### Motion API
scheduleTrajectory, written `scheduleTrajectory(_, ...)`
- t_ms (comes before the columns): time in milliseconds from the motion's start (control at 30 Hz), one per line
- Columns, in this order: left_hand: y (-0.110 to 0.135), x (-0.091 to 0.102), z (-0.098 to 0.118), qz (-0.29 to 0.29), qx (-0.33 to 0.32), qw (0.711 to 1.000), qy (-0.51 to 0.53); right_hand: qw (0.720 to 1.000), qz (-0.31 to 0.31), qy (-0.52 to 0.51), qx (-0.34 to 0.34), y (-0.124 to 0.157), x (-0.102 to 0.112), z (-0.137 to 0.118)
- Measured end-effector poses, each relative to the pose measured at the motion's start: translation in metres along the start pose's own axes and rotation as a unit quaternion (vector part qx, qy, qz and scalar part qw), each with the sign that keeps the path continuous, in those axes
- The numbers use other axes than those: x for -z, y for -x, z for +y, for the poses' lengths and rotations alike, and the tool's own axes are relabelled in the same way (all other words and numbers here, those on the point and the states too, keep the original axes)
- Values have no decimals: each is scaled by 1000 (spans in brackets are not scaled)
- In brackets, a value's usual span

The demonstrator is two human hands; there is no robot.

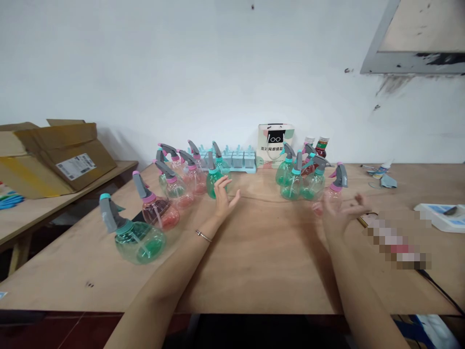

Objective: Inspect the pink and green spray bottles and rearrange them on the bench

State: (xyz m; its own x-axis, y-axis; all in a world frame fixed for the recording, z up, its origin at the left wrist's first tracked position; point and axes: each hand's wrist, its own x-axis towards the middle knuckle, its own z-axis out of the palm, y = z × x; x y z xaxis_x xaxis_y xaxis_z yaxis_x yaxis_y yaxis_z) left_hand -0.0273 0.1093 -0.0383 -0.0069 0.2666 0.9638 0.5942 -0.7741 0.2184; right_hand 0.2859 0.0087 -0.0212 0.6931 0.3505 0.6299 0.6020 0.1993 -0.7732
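My left hand (224, 198) is raised over the wooden table (261, 261), fingers spread and open, just in front of a green spray bottle (215, 180). A thin bracelet sits on that wrist. My right hand (341, 215) is also open, palm turned inward, close in front of a pink spray bottle (334, 189). Neither hand holds anything. A group of several pink and green spray bottles (181, 179) stands at the left. Another group of green ones (300, 177) stands at the right. A large green bottle (136, 237) sits nearest at the left.
A white paper bag (275, 145) and a light blue mould tray (236, 159) stand against the wall. A cardboard box (54, 155) rests on a side table at the left. A white tray (441, 217) and small items lie at the right. A cable runs off the right edge.
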Motion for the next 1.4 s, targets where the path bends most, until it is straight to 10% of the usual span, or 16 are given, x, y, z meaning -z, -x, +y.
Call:
scheduleTrajectory(67,7,4,4,-15,13,1000,24,996,70,59,-24,-23,1,22)
scheduleTrajectory(233,16,16,22,-49,26,997,44,984,-57,-65,-155,-29,-15,52)
scheduleTrajectory(533,24,34,55,-126,32,983,133,957,-275,-92,-26,70,-32,-6)
scheduleTrajectory(967,-7,62,57,-249,179,916,258,752,-623,-69,202,121,-27,-57)
scheduleTrajectory(1100,-12,70,55,-265,197,907,260,846,-493,-86,182,94,-30,-46)
scheduleTrajectory(1200,-13,73,54,-268,217,900,267,975,-186,-106,52,42,-39,-23)
scheduleTrajectory(1300,-13,73,53,-265,212,900,274,995,-55,-83,-21,-22,-52,11)
scheduleTrajectory(1400,-14,74,54,-276,195,899,280,989,-90,-71,-91,-68,-64,43)
